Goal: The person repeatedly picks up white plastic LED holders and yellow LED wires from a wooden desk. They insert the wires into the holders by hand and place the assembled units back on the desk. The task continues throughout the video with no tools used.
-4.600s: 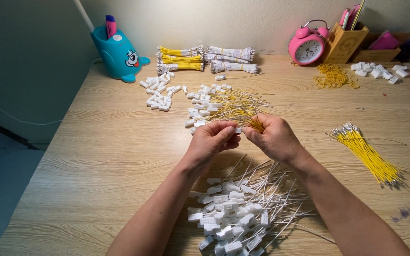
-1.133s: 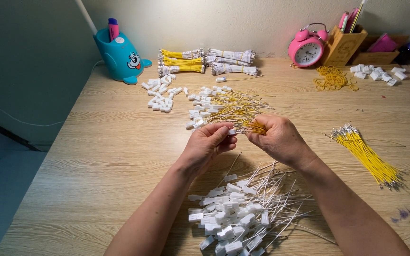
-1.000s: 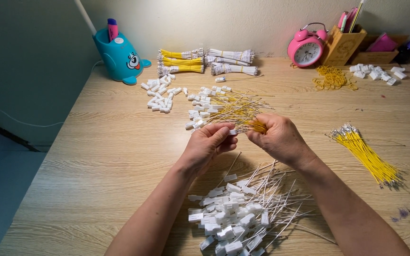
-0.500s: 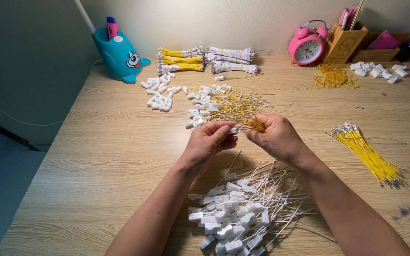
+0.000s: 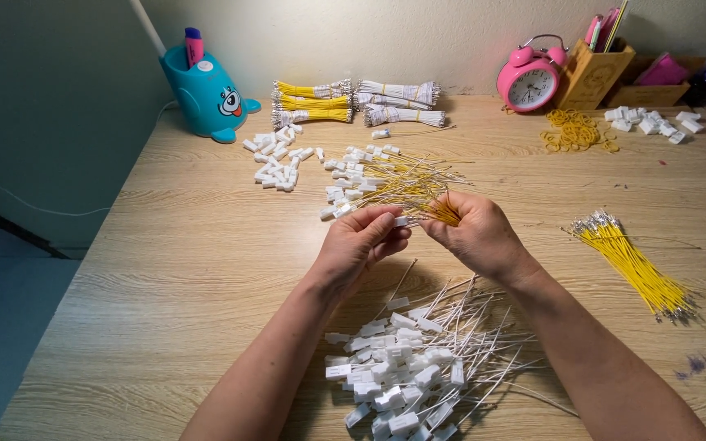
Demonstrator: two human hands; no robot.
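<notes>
Since the earlier frames little has moved: both hands stay together above the middle of the pale wooden table (image 5: 165, 269), fingers only slightly shifted.

At ten o'clock stands a teal whale-shaped plastic pen holder (image 5: 203, 96). To its right lie loose small white plastic connector housings (image 5: 281, 158), and at twelve o'clock bundled yellow and white wires (image 5: 353, 100).

The left hand (image 5: 359, 246) has its grip pressed together, thumb and fingertips pinching a small white plastic connector (image 5: 402, 220) at the centre. The right hand (image 5: 475, 233) touches it from the three o'clock side, its grip closed on a short bunch of yellow wires with metal ends (image 5: 443, 214) and feeding one end toward the connector. Just beyond the hands, at twelve o'clock, lies a scattered heap of white connectors with thin yellow leads (image 5: 390, 175).

At six o'clock, between the forearms, rests a pile of white connectors with white wires attached (image 5: 418, 363).

At three o'clock lies a bundle of long yellow wires (image 5: 632, 263). At one o'clock stand a round pink alarm clock (image 5: 530, 82), a wooden pencil box (image 5: 592, 73) and a heap of yellow rubber bands (image 5: 575, 131).
</notes>
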